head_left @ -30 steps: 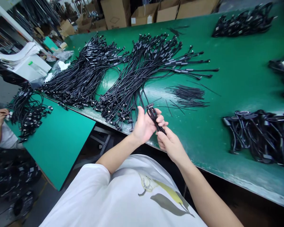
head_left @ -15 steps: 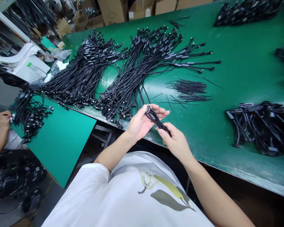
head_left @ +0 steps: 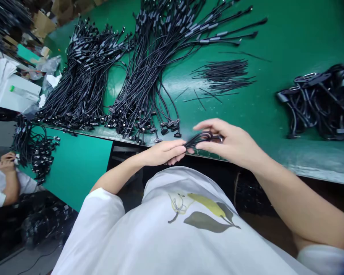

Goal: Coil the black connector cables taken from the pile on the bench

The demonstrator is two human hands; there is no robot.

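Observation:
A black cable (head_left: pixel 201 139), folded into a small looped bundle, lies between my two hands above the table's front edge. My left hand (head_left: pixel 167 151) is closed around the bundle's left end, hiding it. My right hand (head_left: pixel 233 142) curls about the other end, thumb below and fingers above, with a connector near its palm. Just left of the hands lie the connector ends of a large pile of black cables (head_left: pixel 157 65). Behind the hands rests a heap of thin black ties (head_left: pixel 225 74).
Another cable pile (head_left: pixel 88 76) spreads on the green table (head_left: pixel 275 42) to the left. Folded cables (head_left: pixel 323 101) sit at the right. A lower green table (head_left: pixel 77 160) holds more cables (head_left: pixel 36 149); beside it a co-worker's hand (head_left: pixel 7 162) shows at far left.
My left hand has turned from palm-up to closed on the cable. My right hand has shifted right and opened wider around the bundle, which now lies flatter. The view has tilted downward.

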